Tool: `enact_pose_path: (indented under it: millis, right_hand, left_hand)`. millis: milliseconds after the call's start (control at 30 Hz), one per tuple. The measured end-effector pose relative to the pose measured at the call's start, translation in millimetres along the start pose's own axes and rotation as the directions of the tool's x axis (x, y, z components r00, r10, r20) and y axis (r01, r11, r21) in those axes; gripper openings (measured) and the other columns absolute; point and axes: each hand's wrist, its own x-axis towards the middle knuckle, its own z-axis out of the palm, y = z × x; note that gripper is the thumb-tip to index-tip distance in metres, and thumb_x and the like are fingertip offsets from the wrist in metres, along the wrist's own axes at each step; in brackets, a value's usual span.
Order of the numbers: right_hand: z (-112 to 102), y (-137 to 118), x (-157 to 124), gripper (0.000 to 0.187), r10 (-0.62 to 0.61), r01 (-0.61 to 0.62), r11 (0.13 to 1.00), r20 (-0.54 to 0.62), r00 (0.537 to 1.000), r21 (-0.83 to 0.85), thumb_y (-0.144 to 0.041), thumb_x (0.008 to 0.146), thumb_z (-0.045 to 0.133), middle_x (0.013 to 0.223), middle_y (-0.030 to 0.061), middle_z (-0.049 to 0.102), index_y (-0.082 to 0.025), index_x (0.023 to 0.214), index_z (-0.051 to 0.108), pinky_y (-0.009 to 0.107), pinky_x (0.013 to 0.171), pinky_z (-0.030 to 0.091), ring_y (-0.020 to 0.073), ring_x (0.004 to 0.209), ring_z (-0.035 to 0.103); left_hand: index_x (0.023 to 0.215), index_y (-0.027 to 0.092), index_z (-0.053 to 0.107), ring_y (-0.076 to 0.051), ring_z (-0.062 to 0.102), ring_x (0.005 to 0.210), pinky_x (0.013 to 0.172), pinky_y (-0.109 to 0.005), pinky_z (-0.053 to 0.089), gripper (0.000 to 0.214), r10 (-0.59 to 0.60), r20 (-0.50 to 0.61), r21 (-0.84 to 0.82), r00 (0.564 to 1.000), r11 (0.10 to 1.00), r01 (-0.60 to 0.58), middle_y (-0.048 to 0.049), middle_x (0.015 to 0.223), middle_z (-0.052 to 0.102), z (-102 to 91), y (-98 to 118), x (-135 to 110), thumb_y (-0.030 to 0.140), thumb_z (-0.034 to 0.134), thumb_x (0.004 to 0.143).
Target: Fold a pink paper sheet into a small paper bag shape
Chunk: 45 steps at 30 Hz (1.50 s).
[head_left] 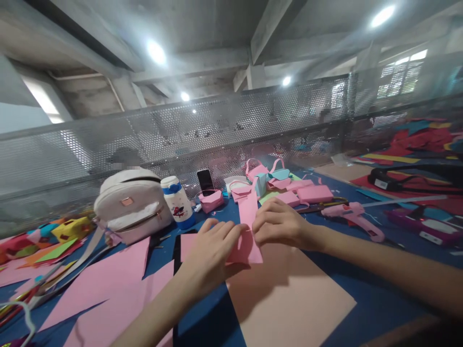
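Both of my hands are on a folded pink paper piece (249, 248) with a long strip standing up toward the back. My left hand (211, 250) grips its left side, fingers curled over the paper. At the strip's right edge, my right hand (277, 224) pinches the paper with bent fingers. Beneath them lies a peach paper sheet (289, 303) on the blue table. Larger pink sheets (104, 284) are spread to the left of my left arm.
A white backpack (132, 205), a bottle (178, 202) and a phone (205, 180) stand at the back. Small pink paper bags (315, 193) are piled behind my hands. A pink glue gun (356, 218) lies right, before a purple device (421, 224). Perforated metal panels (217, 137) border the table.
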Motion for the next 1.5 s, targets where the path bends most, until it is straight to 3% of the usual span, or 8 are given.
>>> enact_pose_path:
  millis: [167,400,500,567,700,1000,1233,1500]
  right_hand:
    - [0,-9,-3,0.023,0.089,-0.088,0.991,0.002,0.996,0.099,-0.029,0.098,0.05,0.087,0.0021,0.068,-0.02,0.084,0.066,0.031,0.084,0.037,0.0146,0.091,0.053]
    - [1,-16,-1,0.027,0.173,-0.161,0.958,-0.033,0.984,0.239,-0.031,0.099,0.049,0.084,0.004,0.066,-0.018,0.082,0.066,0.032,0.082,0.04,0.0152,0.086,0.052]
    - [3,-16,-4,0.025,0.2,-0.168,0.943,-0.087,0.976,0.287,-0.03,0.098,0.051,0.083,0.0037,0.065,-0.018,0.083,0.066,0.032,0.08,0.042,0.0149,0.084,0.053]
    - [4,-15,-6,0.023,0.224,-0.184,0.936,-0.106,0.969,0.3,-0.03,0.098,0.051,0.083,0.0038,0.064,-0.018,0.085,0.066,0.033,0.08,0.042,0.015,0.084,0.053]
    - [5,-16,-9,0.021,0.284,-0.227,0.917,-0.138,0.949,0.33,-0.03,0.097,0.053,0.083,0.0038,0.063,-0.017,0.086,0.066,0.033,0.078,0.041,0.0158,0.084,0.051]
    - [9,-18,-12,0.02,0.309,-0.233,0.891,-0.144,0.94,0.389,-0.03,0.095,0.056,0.081,0.0034,0.062,-0.018,0.084,0.067,0.034,0.076,0.041,0.0169,0.082,0.049]
    - [12,-17,-12,0.02,0.31,-0.238,0.883,-0.12,0.943,0.404,-0.032,0.095,0.056,0.08,0.004,0.062,-0.019,0.084,0.067,0.034,0.076,0.042,0.0173,0.081,0.05]
    - [12,-18,-12,0.018,0.295,-0.243,0.91,-0.109,0.949,0.336,-0.029,0.096,0.054,0.079,0.0033,0.063,-0.019,0.085,0.065,0.033,0.077,0.04,0.017,0.079,0.051]
  left_hand:
    - [0.114,0.02,0.05,-0.021,0.056,0.075,0.072,-0.034,0.032,0.055,0.023,0.022,-0.086,1.0,0.996,-0.021,-0.003,0.088,0.064,1.3,-4,2,0.053,0.073,0.077]
    - [0.12,0.019,0.052,-0.021,0.057,0.077,0.074,-0.035,0.033,0.045,0.135,-0.038,-0.065,0.99,0.988,-0.137,-0.0052,0.088,0.064,1.9,-8,1,0.051,0.057,0.09]
    - [0.125,0.019,0.051,-0.024,0.058,0.09,0.084,-0.038,0.035,0.05,0.125,-0.134,-0.077,0.983,0.988,-0.136,-0.0096,0.105,0.066,2.3,-7,1,0.053,0.058,0.089]
    - [0.12,0.021,0.055,-0.023,0.059,0.098,0.09,-0.039,0.035,0.041,0.107,-0.237,-0.155,0.966,0.977,-0.146,-0.0097,0.113,0.066,3.5,-5,1,0.05,0.058,0.091]
    - [0.096,0.025,0.066,-0.018,0.064,0.09,0.091,-0.037,0.038,0.016,0.053,-0.345,-0.324,0.937,0.93,-0.172,-0.0034,0.104,0.072,8.3,-1,1,0.039,0.063,0.091]
    - [0.084,0.024,0.072,-0.019,0.063,0.08,0.085,-0.039,0.039,0.019,-0.083,-0.352,-0.548,0.932,0.826,-0.133,-0.0023,0.092,0.074,14.0,5,3,0.044,0.07,0.084]
    - [0.082,0.023,0.072,-0.017,0.063,0.078,0.084,-0.038,0.037,0.004,-0.03,-0.438,-0.559,0.899,0.792,-0.246,-0.0007,0.086,0.074,22.1,2,3,0.027,0.073,0.084]
    - [0.081,0.023,0.07,-0.018,0.063,0.081,0.085,-0.038,0.037,0.007,-0.065,-0.409,-0.571,0.91,0.796,-0.199,-0.0002,0.088,0.073,22.2,2,1,0.023,0.077,0.08]
